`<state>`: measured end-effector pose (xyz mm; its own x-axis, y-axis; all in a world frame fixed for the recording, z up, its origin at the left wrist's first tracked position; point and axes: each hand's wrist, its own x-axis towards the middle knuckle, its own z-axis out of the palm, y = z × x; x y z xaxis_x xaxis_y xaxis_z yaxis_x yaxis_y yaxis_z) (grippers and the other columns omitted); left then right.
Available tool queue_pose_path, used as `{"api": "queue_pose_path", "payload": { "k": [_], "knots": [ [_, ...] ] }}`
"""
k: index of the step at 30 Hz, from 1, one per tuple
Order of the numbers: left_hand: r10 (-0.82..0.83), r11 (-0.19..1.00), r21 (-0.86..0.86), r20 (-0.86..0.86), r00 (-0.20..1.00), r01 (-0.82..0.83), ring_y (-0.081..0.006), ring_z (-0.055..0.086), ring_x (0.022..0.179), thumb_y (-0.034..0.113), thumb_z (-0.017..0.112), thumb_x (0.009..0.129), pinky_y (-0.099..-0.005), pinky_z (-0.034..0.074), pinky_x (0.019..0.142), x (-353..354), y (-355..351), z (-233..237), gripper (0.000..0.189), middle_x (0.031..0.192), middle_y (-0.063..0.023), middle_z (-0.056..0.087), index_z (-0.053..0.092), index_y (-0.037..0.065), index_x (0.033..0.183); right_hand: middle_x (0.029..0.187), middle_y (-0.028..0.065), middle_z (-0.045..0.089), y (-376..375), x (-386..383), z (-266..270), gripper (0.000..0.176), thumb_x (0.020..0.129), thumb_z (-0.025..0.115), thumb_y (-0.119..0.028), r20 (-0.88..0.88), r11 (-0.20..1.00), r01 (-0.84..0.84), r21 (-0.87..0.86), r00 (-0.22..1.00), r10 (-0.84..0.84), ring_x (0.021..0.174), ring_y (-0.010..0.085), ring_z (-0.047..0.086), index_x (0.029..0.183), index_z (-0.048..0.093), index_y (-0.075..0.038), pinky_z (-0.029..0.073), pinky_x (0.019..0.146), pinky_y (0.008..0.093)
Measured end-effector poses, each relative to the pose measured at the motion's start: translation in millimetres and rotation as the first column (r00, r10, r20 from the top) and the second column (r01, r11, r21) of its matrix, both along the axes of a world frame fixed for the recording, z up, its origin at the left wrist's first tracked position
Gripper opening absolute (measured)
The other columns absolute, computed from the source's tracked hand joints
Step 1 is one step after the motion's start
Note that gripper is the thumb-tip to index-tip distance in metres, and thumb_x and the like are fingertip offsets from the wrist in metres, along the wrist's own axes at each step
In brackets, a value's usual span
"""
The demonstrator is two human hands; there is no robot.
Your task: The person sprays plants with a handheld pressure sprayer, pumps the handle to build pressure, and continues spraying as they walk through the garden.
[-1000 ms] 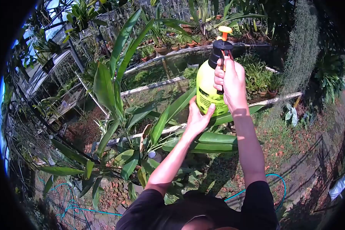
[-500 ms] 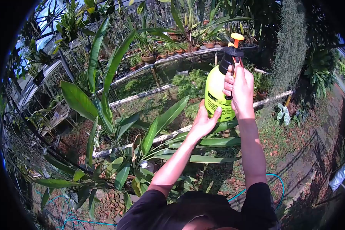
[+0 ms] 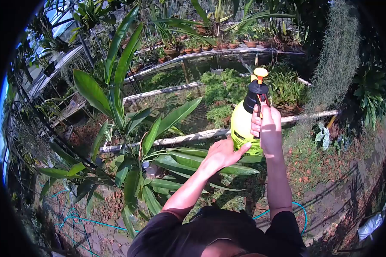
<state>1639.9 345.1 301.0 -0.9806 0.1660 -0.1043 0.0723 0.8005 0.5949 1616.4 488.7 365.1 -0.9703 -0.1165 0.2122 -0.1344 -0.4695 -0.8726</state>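
A yellow-green pump sprayer (image 3: 241, 122) with a black collar is held out in front of me, tilted slightly. Its orange-yellow pump knob (image 3: 260, 72) sticks up at the top. My right hand (image 3: 268, 124) is wrapped round the black handle below the nozzle head; the trigger is mostly hidden by the fingers. Low on the bottle's left side, my left hand (image 3: 224, 153) grips it, with the thumb across the printed front and the other fingers partly out of sight. Long green leaves (image 3: 188, 160) of a large plant reach under the left hand and the bottle.
A tall broad-leaved plant (image 3: 90, 92) stands at the left. Behind are white rails (image 3: 176, 89) and rows of potted plants (image 3: 171, 51). Hanging grey strands (image 3: 336, 60) drop at the right. A blue hose (image 3: 103, 222) lies on the leaf-strewn ground.
The sprayer and both hands sit lower in view, and the bottle stands more upright. My left hand has turned so more of its back shows. The surroundings have shifted with the camera.
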Motion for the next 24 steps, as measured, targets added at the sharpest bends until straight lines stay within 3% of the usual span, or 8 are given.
{"api": "queue_pose_path", "payload": {
  "k": [3, 9, 10, 13, 14, 17, 18, 24],
  "knots": [
    [0.076, 0.994, -0.067, -0.162, 0.984, -0.088, -0.0432, 0.068, 0.086, 0.072, 0.044, 0.089, -0.0495, 0.055, 0.077, 16, 22, -31, 0.094, 0.083, -0.0311, 0.067, 0.056, -0.017, 0.118, 0.058, -0.0047, 0.039, 20, 0, -20, 0.026, 0.104, 0.043, -0.027, 0.079, 0.988, -0.151, 0.036, 0.986, 0.148, 0.043, 0.0041, 0.033, 0.091, 0.05, -0.006, 0.028, 0.04, 0.0223],
    [0.328, 0.943, -0.045, -0.063, 0.943, -0.331, -0.0459, 0.066, 0.08, 0.06, 0.045, 0.096, -0.0498, 0.053, 0.07, 49, 83, -42, 0.095, 0.08, -0.0333, 0.064, 0.03, -0.027, 0.131, 0.061, -0.004, 0.042, 58, 6, -37, 0.026, 0.106, 0.039, -0.025, 0.033, 0.951, -0.308, 0.037, 0.951, 0.307, 0.046, 0.0034, 0.036, 0.093, 0.05, -0.004, 0.029, 0.042, 0.0213],
    [0.382, 0.924, -0.019, -0.027, 0.924, -0.383, -0.0474, 0.065, 0.081, 0.053, 0.051, 0.096, -0.0499, 0.053, 0.072, 49, 90, -40, 0.097, 0.085, -0.0344, 0.064, 0.013, -0.026, 0.138, 0.061, -0.0038, 0.042, 62, 7, -39, 0.027, 0.106, 0.039, -0.024, 0.009, 0.947, -0.322, 0.01, 0.947, 0.322, 0.046, 0.0035, 0.036, 0.093, 0.05, -0.004, 0.029, 0.043, 0.0214],
    [0.421, 0.901, 0.283, -0.392, 0.818, -0.328, -0.0504, 0.064, 0.083, 0.042, 0.061, 0.094, -0.0493, 0.053, 0.074, 63, 105, -47, 0.1, 0.092, -0.0367, 0.063, 0.001, -0.024, 0.14, 0.062, -0.0034, 0.042, 70, 19, -36, 0.025, 0.106, 0.039, -0.022, -0.06, 0.947, -0.319, -0.035, 0.947, 0.317, 0.048, 0.0038, 0.037, 0.093, 0.049, -0.002, 0.03, 0.044, 0.0217],
    [0.432, 0.891, 0.305, -0.345, 0.834, -0.336, -0.05, 0.061, 0.102, 0.03, 0.068, 0.09, -0.0476, 0.051, 0.088, 65, 110, -43, 0.104, 0.112, -0.0401, 0.057, -0.007, -0.022, 0.141, 0.062, -0.0035, 0.042, 72, 23, -36, 0.025, 0.106, 0.039, -0.021, -0.078, 0.948, -0.316, -0.033, 0.947, 0.313, 0.048, 0.0039, 0.037, 0.092, 0.049, -0.003, 0.03, 0.045, 0.0217],
    [0.461, 0.886, 0.268, -0.414, 0.785, -0.379, -0.0502, 0.058, 0.111, 0.034, 0.07, 0.088, -0.0458, 0.052, 0.09, 64, 131, -61, 0.109, 0.13, -0.0462, 0.042, -0.007, -0.022, 0.142, 0.061, -0.0041, 0.042, 79, 31, -40, 0.024, 0.105, 0.04, -0.019, -0.083, 0.953, -0.304, -0.006, 0.949, 0.303, 0.049, 0.0039, 0.038, 0.091, 0.049, -0.003, 0.031, 0.046, 0.0217],
    [0.459, 0.874, 0.342, -0.349, 0.817, -0.344, -0.048, 0.043, 0.131, 0.033, 0.072, 0.085, -0.043, 0.043, 0.105, 59, 135, -70, 0.112, 0.142, -0.0463, 0.026, -0.008, -0.021, 0.143, 0.061, -0.0043, 0.042, 82, 30, -45, 0.024, 0.105, 0.04, -0.019, -0.074, 0.954, -0.301, 0.001, 0.951, 0.3, 0.049, 0.0039, 0.038, 0.09, 0.049, -0.003, 0.031, 0.046, 0.0217],
    [0.474, 0.793, 0.447, -0.026, 0.88, -0.414, -0.0442, 0.024, 0.144, 0.032, 0.076, 0.078, -0.0388, 0.028, 0.117, 46, 178, -84, 0.118, 0.151, -0.0412, 0.012, -0.008, -0.019, 0.144, 0.06, -0.0051, 0.04, 110, 22, -77, 0.024, 0.105, 0.04, -0.019, 0.024, 0.981, -0.194, -0.01, 0.981, 0.194, 0.048, 0.0035, 0.037, 0.09, 0.05, -0.004, 0.031, 0.045, 0.0214]
  ]
}}
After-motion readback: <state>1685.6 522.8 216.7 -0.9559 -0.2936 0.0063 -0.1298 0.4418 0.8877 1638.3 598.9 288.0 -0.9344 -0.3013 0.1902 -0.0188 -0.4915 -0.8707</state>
